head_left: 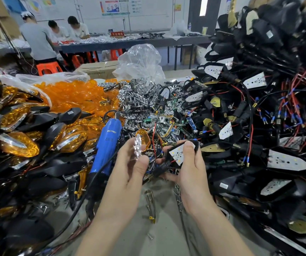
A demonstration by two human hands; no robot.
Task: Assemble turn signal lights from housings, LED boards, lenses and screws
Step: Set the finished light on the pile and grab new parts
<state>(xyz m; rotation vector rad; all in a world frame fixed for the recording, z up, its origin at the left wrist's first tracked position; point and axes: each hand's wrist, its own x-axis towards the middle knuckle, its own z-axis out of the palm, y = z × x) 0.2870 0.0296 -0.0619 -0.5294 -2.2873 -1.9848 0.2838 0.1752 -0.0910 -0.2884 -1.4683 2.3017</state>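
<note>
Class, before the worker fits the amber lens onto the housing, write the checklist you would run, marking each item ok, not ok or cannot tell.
1. Amber lens with chrome reflector held in left hand: ok.
2. Black housing held in right hand: ok.
3. White LED board seated in the housing: ok.
4. Red wire clear of the rim: cannot tell.
5. Blue electric screwdriver close by: ok.
6. Screws ready: cannot tell.

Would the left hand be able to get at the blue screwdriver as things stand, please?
Probably not straight away: the left hand is holding an orange lens. The blue screwdriver lies uncovered just beside it, so the path looks free once the lens is set down.
</note>
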